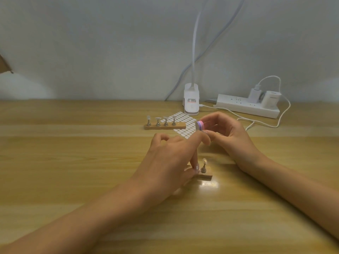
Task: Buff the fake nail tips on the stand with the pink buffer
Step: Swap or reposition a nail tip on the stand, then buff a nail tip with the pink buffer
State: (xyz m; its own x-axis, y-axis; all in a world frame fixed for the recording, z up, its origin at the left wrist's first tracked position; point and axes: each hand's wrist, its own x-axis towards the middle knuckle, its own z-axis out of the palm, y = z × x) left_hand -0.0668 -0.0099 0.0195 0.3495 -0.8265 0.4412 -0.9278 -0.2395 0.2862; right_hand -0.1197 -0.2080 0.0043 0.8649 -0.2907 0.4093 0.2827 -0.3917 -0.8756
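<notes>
Here the pink buffer (200,125) is off the wooden table (73,162), pinched in the curled fingers of the right hand (229,136). Nearer, one clear nail tip (204,160) sits on the near stand (206,177). The left hand (165,160) hides most of that stand, one fingertip down beside the holder; I cannot tell whether it grips. Beyond are a second stand (165,127) with four tips, a sheet of white tabs (185,132), a clip lamp (191,101) and a power strip (245,107).

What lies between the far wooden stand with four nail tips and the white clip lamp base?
A white sheet of oval stickers, in the head view.
</notes>
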